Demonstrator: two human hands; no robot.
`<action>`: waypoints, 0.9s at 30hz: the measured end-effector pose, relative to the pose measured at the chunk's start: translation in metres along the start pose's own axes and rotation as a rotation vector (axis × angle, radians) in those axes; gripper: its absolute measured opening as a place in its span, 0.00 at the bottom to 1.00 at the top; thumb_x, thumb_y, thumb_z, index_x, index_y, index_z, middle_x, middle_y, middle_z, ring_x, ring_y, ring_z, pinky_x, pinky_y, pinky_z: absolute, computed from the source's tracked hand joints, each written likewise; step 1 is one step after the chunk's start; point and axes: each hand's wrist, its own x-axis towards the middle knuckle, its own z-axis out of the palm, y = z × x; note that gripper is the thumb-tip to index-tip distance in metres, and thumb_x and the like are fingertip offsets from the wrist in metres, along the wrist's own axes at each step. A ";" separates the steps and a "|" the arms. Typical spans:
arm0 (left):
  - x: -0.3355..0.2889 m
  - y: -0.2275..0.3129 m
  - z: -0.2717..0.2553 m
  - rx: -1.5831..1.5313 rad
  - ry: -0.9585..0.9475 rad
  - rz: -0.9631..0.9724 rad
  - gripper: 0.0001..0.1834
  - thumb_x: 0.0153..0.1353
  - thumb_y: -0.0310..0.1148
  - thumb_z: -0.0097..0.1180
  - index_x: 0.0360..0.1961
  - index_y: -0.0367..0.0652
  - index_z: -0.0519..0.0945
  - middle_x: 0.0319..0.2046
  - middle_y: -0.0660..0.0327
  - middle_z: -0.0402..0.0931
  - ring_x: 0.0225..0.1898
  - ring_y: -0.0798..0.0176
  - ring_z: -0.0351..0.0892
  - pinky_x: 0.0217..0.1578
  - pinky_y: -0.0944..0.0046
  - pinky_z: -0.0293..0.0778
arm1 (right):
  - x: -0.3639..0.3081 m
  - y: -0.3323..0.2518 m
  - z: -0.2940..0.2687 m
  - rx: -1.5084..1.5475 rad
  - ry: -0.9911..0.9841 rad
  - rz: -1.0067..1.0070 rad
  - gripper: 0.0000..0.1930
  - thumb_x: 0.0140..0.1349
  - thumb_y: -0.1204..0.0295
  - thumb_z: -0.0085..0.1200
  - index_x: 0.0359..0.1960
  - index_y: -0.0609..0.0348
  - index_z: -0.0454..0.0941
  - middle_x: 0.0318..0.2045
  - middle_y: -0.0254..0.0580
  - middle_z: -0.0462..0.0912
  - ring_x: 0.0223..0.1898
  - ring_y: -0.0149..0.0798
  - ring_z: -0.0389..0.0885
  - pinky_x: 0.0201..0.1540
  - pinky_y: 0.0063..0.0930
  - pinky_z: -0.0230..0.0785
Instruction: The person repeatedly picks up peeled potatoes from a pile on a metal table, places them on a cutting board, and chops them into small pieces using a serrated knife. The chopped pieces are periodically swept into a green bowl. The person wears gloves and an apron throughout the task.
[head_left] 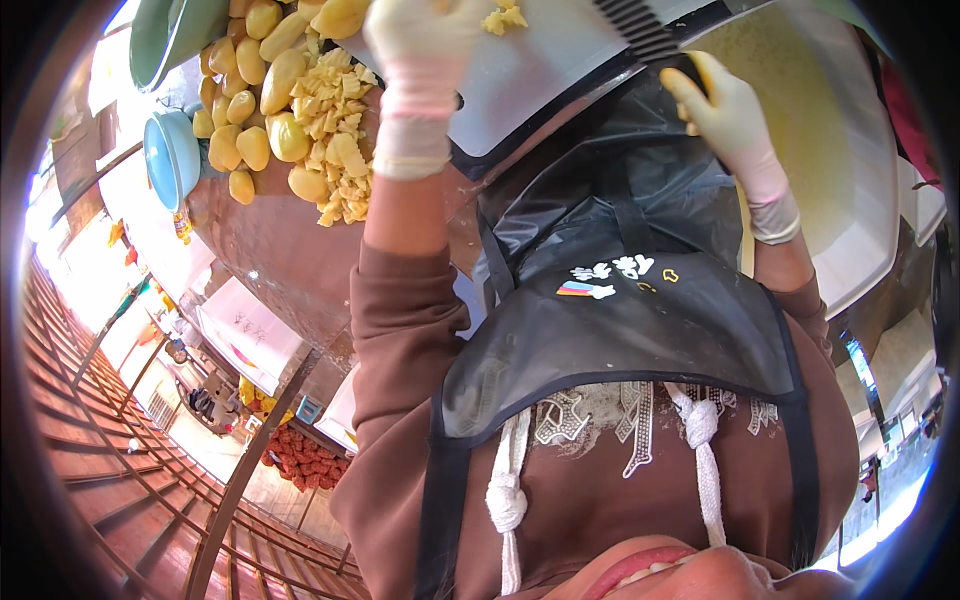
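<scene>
My right hand (730,115), in a pale glove, is closed round the dark handle of a crinkle-cut knife (635,28). Its ridged blade points up and left over a white cutting board (530,85) with a black edge. My left hand (425,45), gloved too, is at the top by the board's left side; its fingers are blurred and partly cut off by the frame. A few yellow potato pieces (505,17) lie on the board. Left of that hand are whole peeled potatoes (285,80) and a heap of cut potato chunks (337,115).
A green basin (165,40) and a light blue basin (172,160) stand at the far left. On the right is a large white tub (850,245) with something yellowish inside. Metal railings (110,450) and a red net-like heap (300,458) appear at lower left.
</scene>
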 end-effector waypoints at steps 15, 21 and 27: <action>-0.047 -0.031 -0.011 -0.117 -0.393 0.006 0.16 0.53 0.21 0.52 0.44 0.38 0.79 0.46 0.47 0.78 0.48 0.45 0.79 0.50 0.58 0.74 | 0.050 0.005 0.006 -0.526 0.021 -0.233 0.17 0.65 0.58 0.53 0.46 0.58 0.75 0.31 0.56 0.81 0.35 0.58 0.80 0.35 0.43 0.70; -0.063 -0.001 -0.004 0.061 -0.181 -0.439 0.19 0.54 0.41 0.65 0.40 0.36 0.79 0.30 0.51 0.79 0.29 0.54 0.80 0.33 0.59 0.76 | 0.054 0.007 0.016 -0.599 0.049 -0.247 0.18 0.64 0.58 0.54 0.47 0.58 0.75 0.32 0.55 0.82 0.35 0.57 0.80 0.36 0.41 0.71; -0.058 0.012 0.038 0.176 -0.311 -0.197 0.10 0.60 0.36 0.57 0.27 0.43 0.74 0.24 0.52 0.74 0.28 0.45 0.76 0.29 0.49 0.72 | 0.055 0.003 0.018 -0.607 0.077 -0.338 0.16 0.63 0.61 0.57 0.47 0.59 0.76 0.32 0.51 0.82 0.34 0.53 0.81 0.35 0.36 0.72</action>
